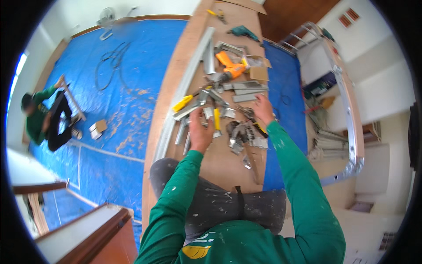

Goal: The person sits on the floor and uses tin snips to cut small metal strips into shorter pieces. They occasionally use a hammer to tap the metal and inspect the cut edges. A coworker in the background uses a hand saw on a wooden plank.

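My left hand (201, 133), fingers apart, is over metal channel offcuts beside a yellow-handled tool (217, 119). Its fingertips come close to a short metal channel (186, 111), and I cannot tell whether they touch. On the right, my right hand (264, 111) is half curled with nothing visible in it. Just left of it lie dark-jawed pliers or snips (249, 113). A second yellow-handled tool (182, 103) rests among the offcuts. Farther up the board are several flat metal channels (248, 91) and an orange cordless drill (231, 66).
A teal power drill (244, 32) and an opened small box (258, 72) lie on the wooden board (237, 174). Along its left side runs a long metal channel (170, 132). Blue sheeting (127, 83) covers the floor, where a person (46, 114) sits. A metal-framed scaffold or ladder (351, 110) stands right.
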Action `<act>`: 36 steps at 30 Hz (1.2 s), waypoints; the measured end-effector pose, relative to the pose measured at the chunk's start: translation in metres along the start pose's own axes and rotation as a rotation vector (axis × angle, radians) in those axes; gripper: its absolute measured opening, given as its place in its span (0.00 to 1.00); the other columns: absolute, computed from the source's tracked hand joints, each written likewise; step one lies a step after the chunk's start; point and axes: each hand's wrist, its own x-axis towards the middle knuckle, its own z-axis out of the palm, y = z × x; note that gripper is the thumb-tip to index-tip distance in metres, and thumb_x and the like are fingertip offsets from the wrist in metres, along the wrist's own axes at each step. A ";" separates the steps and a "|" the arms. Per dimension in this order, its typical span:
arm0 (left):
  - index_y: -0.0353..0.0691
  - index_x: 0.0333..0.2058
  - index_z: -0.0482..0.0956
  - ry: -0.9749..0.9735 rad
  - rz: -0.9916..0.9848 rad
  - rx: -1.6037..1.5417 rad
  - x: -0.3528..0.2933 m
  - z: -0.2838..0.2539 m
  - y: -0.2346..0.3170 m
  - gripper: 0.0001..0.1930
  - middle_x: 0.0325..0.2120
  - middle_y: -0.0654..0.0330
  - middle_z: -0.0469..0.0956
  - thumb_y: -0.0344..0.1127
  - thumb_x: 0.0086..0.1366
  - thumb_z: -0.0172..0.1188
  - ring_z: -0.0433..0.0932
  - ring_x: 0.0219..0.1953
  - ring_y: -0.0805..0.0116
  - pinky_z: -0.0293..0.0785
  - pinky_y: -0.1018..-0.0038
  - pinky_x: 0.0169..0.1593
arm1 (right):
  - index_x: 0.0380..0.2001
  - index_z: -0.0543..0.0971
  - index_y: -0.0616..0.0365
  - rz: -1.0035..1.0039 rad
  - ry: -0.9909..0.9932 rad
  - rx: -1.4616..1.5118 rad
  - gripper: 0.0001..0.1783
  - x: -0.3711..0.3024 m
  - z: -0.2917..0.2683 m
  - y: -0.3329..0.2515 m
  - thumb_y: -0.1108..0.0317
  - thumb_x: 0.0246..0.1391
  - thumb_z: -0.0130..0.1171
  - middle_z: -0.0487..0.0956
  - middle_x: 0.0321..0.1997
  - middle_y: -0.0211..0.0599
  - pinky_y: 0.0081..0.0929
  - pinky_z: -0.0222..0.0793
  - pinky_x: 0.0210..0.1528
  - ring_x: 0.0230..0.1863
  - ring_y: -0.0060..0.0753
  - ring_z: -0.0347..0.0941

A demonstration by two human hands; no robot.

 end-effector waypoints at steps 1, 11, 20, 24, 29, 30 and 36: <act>0.32 0.59 0.71 -0.010 -0.007 0.036 0.001 -0.003 0.006 0.26 0.49 0.47 0.76 0.25 0.62 0.67 0.76 0.52 0.50 0.73 0.59 0.58 | 0.57 0.78 0.62 0.019 -0.026 -0.068 0.24 0.012 0.003 -0.006 0.70 0.57 0.64 0.81 0.57 0.54 0.46 0.73 0.63 0.60 0.59 0.77; 0.34 0.59 0.72 -0.073 -0.077 0.001 0.004 -0.001 0.015 0.25 0.46 0.51 0.76 0.27 0.64 0.67 0.77 0.48 0.56 0.74 0.61 0.56 | 0.63 0.72 0.61 -0.031 -0.232 -0.435 0.30 0.077 0.045 0.020 0.77 0.54 0.58 0.72 0.69 0.48 0.48 0.70 0.69 0.70 0.56 0.68; 0.33 0.60 0.70 -0.160 -0.104 -0.059 0.003 0.004 0.022 0.24 0.40 0.53 0.79 0.28 0.67 0.66 0.80 0.42 0.60 0.77 0.63 0.47 | 0.69 0.68 0.59 0.004 -0.351 -0.465 0.36 0.091 0.045 0.023 0.79 0.53 0.59 0.70 0.70 0.48 0.49 0.65 0.72 0.74 0.58 0.62; 0.33 0.59 0.70 -0.177 -0.128 -0.058 0.004 0.004 0.026 0.23 0.39 0.55 0.80 0.27 0.68 0.65 0.80 0.39 0.63 0.77 0.65 0.44 | 0.62 0.73 0.56 -0.139 -0.247 -0.605 0.29 0.078 0.044 0.025 0.70 0.56 0.65 0.73 0.61 0.44 0.57 0.67 0.65 0.67 0.53 0.66; 0.33 0.59 0.70 -0.191 -0.122 -0.061 0.004 0.006 0.023 0.22 0.35 0.55 0.81 0.26 0.68 0.64 0.82 0.37 0.64 0.78 0.67 0.42 | 0.57 0.75 0.56 -0.254 -0.235 -0.643 0.20 0.070 0.039 0.031 0.66 0.63 0.60 0.74 0.57 0.43 0.56 0.64 0.64 0.65 0.51 0.67; 0.33 0.59 0.70 -0.190 -0.125 -0.070 0.003 0.007 0.021 0.22 0.35 0.55 0.81 0.26 0.68 0.64 0.82 0.37 0.64 0.78 0.67 0.42 | 0.56 0.74 0.56 -0.288 -0.193 -0.615 0.19 0.068 0.037 0.032 0.65 0.64 0.59 0.74 0.56 0.43 0.56 0.64 0.64 0.64 0.51 0.67; 0.32 0.59 0.70 -0.220 -0.140 -0.085 0.002 0.013 0.021 0.22 0.34 0.54 0.82 0.27 0.68 0.64 0.83 0.36 0.64 0.79 0.68 0.42 | 0.55 0.73 0.58 -0.389 -0.017 -0.594 0.18 0.052 0.014 0.017 0.62 0.67 0.58 0.76 0.54 0.45 0.54 0.60 0.67 0.60 0.51 0.71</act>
